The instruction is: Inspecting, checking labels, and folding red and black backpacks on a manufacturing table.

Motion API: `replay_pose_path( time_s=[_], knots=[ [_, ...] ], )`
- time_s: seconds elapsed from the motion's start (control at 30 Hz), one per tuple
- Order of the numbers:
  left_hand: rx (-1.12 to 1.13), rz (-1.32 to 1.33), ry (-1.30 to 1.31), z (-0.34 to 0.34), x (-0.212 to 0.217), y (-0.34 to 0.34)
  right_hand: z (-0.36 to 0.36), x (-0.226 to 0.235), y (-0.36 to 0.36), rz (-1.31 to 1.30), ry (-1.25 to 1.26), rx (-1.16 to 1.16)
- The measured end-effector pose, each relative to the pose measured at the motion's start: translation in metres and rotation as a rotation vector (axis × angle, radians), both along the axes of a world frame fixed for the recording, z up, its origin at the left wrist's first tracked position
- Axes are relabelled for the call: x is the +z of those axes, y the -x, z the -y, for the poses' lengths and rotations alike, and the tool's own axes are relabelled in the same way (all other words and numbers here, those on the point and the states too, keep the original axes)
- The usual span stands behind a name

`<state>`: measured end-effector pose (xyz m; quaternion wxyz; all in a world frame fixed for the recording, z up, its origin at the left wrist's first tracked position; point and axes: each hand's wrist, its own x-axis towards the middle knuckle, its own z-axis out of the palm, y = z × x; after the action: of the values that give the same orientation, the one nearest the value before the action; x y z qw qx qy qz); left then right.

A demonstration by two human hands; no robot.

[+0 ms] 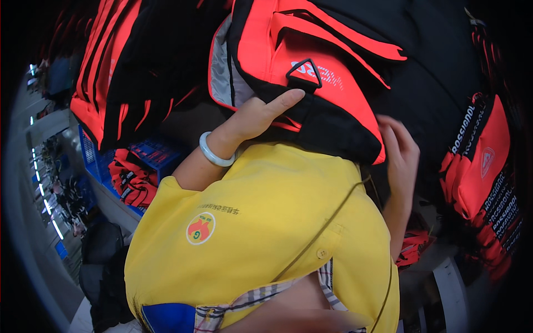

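Observation:
A red and black bag [354, 105] lies against the front of my yellow shirt, with a black triangular ring and red straps on its face. Its grey lining shows at the open left side. My left hand [258, 116], with a pale bangle on the wrist, grips the bag's near left part. The thumb lies stretched over the black panel below the ring, and the other fingers are hidden under the fabric. At the bag's right edge, my right hand [402, 152] has bent fingers against the red side; its thumb is out of sight.
More red and black bags [91, 83] are stacked at the upper left. Below them stands a blue plastic crate [94, 161] with red and black pieces [133, 180] inside. Black fabric spreads beyond my bag, and red pieces with black printed straps [483, 161] hang or lie at the right.

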<state>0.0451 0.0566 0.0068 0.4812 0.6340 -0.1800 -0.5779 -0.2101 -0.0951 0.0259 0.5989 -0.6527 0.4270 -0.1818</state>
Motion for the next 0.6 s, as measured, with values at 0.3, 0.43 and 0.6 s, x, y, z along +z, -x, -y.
replay_pose_path(
  time_s=[0.3, 0.43, 0.6],
  knots=[
    [-0.125, 0.071, 0.165, 0.008, 0.018, 0.002, 0.009, 0.003, -0.120, 0.298, -0.572, 0.202],
    [-0.022, 0.002, 0.119, 0.018, 0.034, 0.001, 0.015, -0.011, -0.115, 0.573, -0.875, 0.011],
    [-0.489, 1.269, 0.304, 0.015, 0.067, -0.072, 0.071, 0.015, -0.076, 0.814, -0.719, -0.383]
  ],
)
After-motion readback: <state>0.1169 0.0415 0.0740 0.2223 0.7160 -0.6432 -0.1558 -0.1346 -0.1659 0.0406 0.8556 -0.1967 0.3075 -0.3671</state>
